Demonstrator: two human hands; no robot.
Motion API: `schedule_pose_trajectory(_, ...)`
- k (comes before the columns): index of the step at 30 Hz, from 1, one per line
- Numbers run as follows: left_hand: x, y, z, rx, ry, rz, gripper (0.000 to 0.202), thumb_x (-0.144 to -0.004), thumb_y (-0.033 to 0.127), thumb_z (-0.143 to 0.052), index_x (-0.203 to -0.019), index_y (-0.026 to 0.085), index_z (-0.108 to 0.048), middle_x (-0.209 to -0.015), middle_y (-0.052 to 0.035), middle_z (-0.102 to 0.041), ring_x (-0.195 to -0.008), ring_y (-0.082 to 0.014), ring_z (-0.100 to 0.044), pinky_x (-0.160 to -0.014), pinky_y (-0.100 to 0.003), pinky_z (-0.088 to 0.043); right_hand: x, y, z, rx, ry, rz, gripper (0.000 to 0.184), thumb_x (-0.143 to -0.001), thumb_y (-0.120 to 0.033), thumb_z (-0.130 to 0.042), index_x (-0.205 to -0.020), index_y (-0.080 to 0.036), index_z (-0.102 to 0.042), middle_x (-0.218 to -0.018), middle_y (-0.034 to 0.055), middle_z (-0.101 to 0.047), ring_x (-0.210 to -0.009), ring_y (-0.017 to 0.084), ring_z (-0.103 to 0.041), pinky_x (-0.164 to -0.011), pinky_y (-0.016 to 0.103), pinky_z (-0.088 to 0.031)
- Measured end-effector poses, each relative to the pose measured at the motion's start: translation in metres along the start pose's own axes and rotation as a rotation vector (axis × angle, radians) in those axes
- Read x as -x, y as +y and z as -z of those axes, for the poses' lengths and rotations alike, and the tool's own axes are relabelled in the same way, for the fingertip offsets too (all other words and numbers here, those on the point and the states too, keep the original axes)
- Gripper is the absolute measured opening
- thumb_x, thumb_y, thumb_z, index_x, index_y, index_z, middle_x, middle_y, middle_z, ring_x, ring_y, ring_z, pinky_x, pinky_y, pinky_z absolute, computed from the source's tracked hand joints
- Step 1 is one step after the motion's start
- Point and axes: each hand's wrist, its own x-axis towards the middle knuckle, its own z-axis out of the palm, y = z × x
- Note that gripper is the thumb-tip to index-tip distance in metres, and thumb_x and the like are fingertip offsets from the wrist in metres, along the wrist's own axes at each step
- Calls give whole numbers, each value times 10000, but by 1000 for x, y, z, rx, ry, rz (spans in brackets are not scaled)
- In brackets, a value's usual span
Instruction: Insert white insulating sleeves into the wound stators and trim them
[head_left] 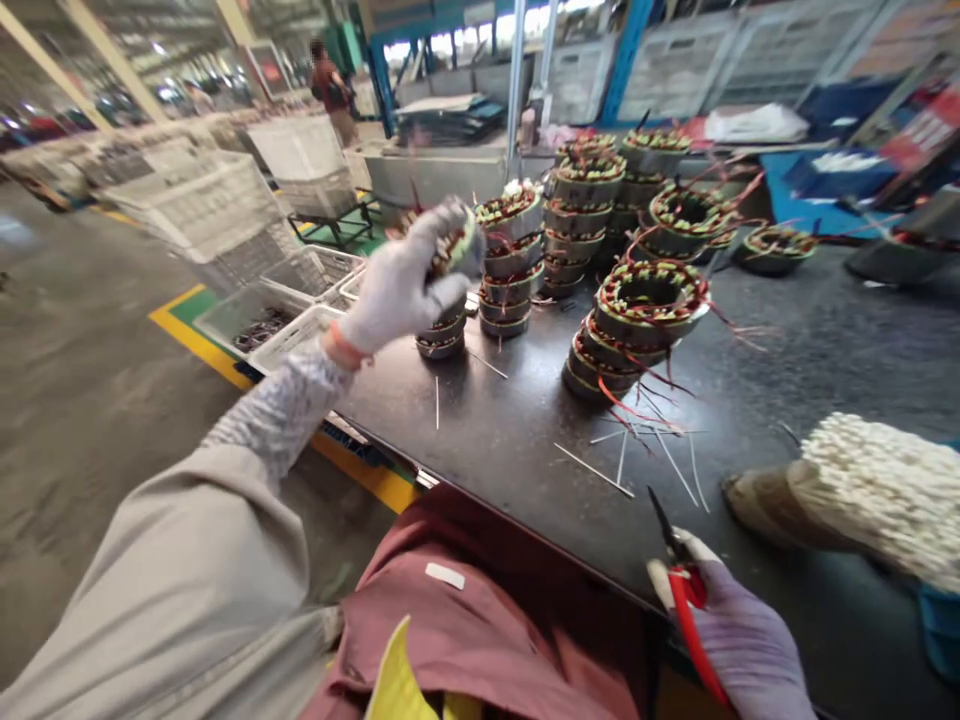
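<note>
My left hand [409,280], in a white glove, is stretched out over the dark table [525,440] and closed round a wound stator ring [457,245], held above a short stack of the same rings [442,335]. My right hand [739,640], in a pale purple glove, rests at the near table edge, wrapped round red-handled cutters [686,590] whose black tip points away from me. Taller stator stacks [637,325] with red and orange wires stand in the middle of the table.
A bundle of white sleeves [877,490] lies at the right. Thin white strips [637,450] are scattered on the tabletop. White plastic crates [277,310] sit on the floor at the left, beyond a yellow line. A person [334,90] stands far back.
</note>
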Motion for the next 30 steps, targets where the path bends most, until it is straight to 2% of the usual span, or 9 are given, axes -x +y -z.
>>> schedule_pose_trajectory(2, -38, -25, 2, -290, -3, 69, 734, -828, 385, -633, -1494, 180, -403, -1287, -50, -664, -1149, -227, -610, -1092, -416, -448, -1, -2, -1, -10, 2, -13, 623, -845, -572, -418, -1232, -172, -699, -807, 96, -784, -686, 308, -756, -589, 360, -558)
schedule_pose_trajectory(5, -70, -56, -8, -501, -174, 175, 704, -846, 391, -603, -1486, 164, -419, -1214, -78, -685, -1086, -243, -626, -993, -400, -486, -1, 0, -7, 8, -9, -29, 602, -878, -551, -399, -1266, -185, -679, -882, 91, -795, -742, 292, -768, -614, 352, -574)
schedule_pose_trajectory(11, -76, -68, -9, -601, -430, 240, 791, -840, 415, -616, -1541, 201, -320, -1229, -112, -678, -1074, -298, -652, -912, -406, -513, -8, 19, -14, 132, -19, 56, 593, -937, -478, -391, -1387, -148, -592, -1154, 141, -756, -957, 283, -760, -771, 367, -604)
schedule_pose_trajectory(13, -72, -56, 0, -639, -434, 204, 765, -829, 358, -637, -1531, 226, -363, -1271, -98, -668, -1113, -318, -629, -985, -481, -486, -14, 26, -13, 201, -30, 91, 562, -947, -441, -414, -1391, -144, -589, -1146, 158, -747, -886, 286, -752, -745, 383, -593)
schedule_pose_trajectory(16, -55, -29, -7, -577, -212, 14, 533, -897, 301, -560, -1425, 244, -506, -1328, -66, -645, -1211, -317, -565, -1110, -576, -383, -22, 25, -7, 309, -11, 137, 452, -942, -378, -477, -1292, -162, -666, -1066, 169, -741, -802, 281, -727, -710, 387, -573)
schedule_pose_trajectory(18, -39, -5, -34, -402, -100, -236, 374, -960, 307, -472, -1305, 233, -597, -1291, -52, -669, -1203, -273, -579, -1104, -537, -407, -26, 15, 0, 376, 38, 152, 375, -941, -329, -499, -1200, -164, -715, -1053, 176, -734, -819, 285, -713, -687, 377, -553)
schedule_pose_trajectory(21, -23, 36, -96, -72, -218, -569, 330, -994, 281, -389, -1170, 213, -660, -1160, -44, -725, -1098, -202, -653, -977, -401, -515, -32, -9, 12, 396, 124, 178, 326, -965, -285, -497, -1162, -171, -731, -1117, 156, -730, -896, 261, -691, -719, 343, -524)
schedule_pose_trajectory(25, -51, 90, -160, 44, -115, -367, 374, -989, 342, -456, -1306, 192, -586, -1239, -98, -684, -1268, -230, -577, -1114, -411, -437, -42, -31, 15, 331, 282, 201, 312, -986, -294, -519, -1176, -161, -727, -1152, 124, -731, -962, 227, -658, -811, 320, -496)
schedule_pose_trajectory(30, -98, 116, -191, -313, -568, -334, 463, -731, 469, -785, -1019, 117, -704, -851, -89, -698, -1024, -348, -677, -1087, -552, -430, -48, -34, -1, 335, 255, 173, 307, -988, -272, -520, -1172, -149, -732, -1133, 135, -737, -1000, 242, -649, -841, 339, -482)
